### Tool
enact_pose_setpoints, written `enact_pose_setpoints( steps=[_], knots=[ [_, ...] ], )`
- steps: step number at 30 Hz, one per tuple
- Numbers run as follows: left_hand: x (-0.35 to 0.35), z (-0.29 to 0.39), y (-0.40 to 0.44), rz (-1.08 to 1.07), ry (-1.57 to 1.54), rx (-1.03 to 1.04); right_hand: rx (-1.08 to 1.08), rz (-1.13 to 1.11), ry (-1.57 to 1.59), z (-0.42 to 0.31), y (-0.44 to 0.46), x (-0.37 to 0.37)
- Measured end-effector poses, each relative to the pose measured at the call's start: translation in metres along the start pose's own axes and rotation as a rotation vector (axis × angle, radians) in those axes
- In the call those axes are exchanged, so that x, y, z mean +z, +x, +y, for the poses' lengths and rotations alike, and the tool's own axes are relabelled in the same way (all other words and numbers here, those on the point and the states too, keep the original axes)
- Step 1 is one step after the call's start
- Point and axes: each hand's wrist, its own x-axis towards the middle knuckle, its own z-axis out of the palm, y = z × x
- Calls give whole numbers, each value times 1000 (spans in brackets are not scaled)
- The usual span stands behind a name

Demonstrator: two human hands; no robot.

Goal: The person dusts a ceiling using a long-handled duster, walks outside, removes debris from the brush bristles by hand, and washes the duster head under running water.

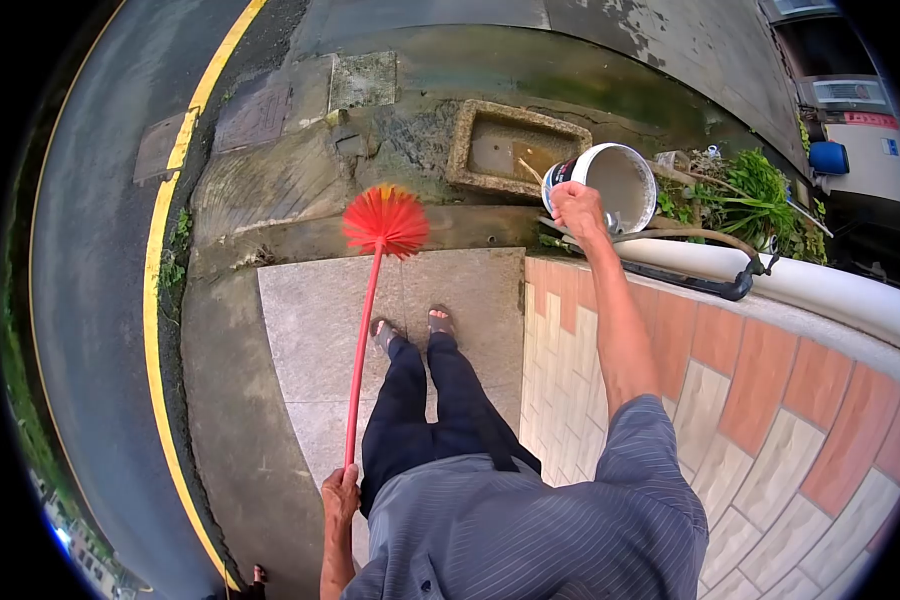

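My left hand point(340, 490) is wrapped round the long red handle of a brush point(365, 340). The brush's round head of red bristles points away from me, over the edge of the pale paving. My right hand point(577, 208) is closed at the near side of a white bucket point(645, 185), which is tilted so that its open mouth and greyish inside show. What exactly the fingers grip there, rim or handle, is hidden. Just left of the bucket is a rectangular stone trough point(460, 150) with some water in it.
Green plants point(760, 195) and a hose point(695, 232) are right of the bucket, beside a white pipe point(800, 290). A tiled surface point(700, 400) lies to my right. A road with a yellow line point(158, 300) runs at the left. Another person's foot point(259, 574) shows at the bottom.
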Motion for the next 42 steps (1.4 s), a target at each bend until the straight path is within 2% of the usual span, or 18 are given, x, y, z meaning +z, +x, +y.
enact_pose_setpoints(
  steps=[2, 5, 8, 13, 14, 16, 18, 21, 22, 24, 27, 30, 34, 40, 42],
  knots=[
    [-2, -1, 0, 4, 13, -3, -40, -88, 74, -11, 13, 5],
    [0, 4, 2, 4, 2, -22, -318, -61, 253, -39, 19, 17],
    [2, 11, 3, -10, 4, -12, -358, -71, -41, -58, 13, -7],
    [9, 26, 7, -50, 0, -2, -374, 251, -506, -94, -44, -89],
    [11, 31, 7, -61, 9, -6, -376, 391, -473, -97, -53, -110],
    [14, 38, 7, -98, 27, 12, -399, 597, -620, -109, -73, -160],
    [19, 49, 9, -156, 44, 58, -469, 856, -870, -120, -98, -201],
    [28, 64, 16, -212, 87, 110, -543, 1111, -1242, -111, -119, -252],
    [30, 69, 18, -219, 95, 120, -305, 1046, -1202, -115, -127, -258],
    [36, 83, 20, -247, 117, 131, -84, 977, -1216, -108, -133, -264],
    [41, 96, 23, -275, 114, 118, 61, 882, -1118, -85, -126, -275],
    [51, 103, 31, -324, 113, 94, 75, 884, -1104, -66, -105, -280],
    [67, 112, 28, -396, 153, 83, 250, 801, -1044, -48, -68, -294],
    [88, 125, 22, -467, 246, 71, 177, 748, -1048, -16, -39, -309],
    [93, 124, 26, -489, 275, 85, 283, 882, -962, -34, -52, -289]
  ],
)
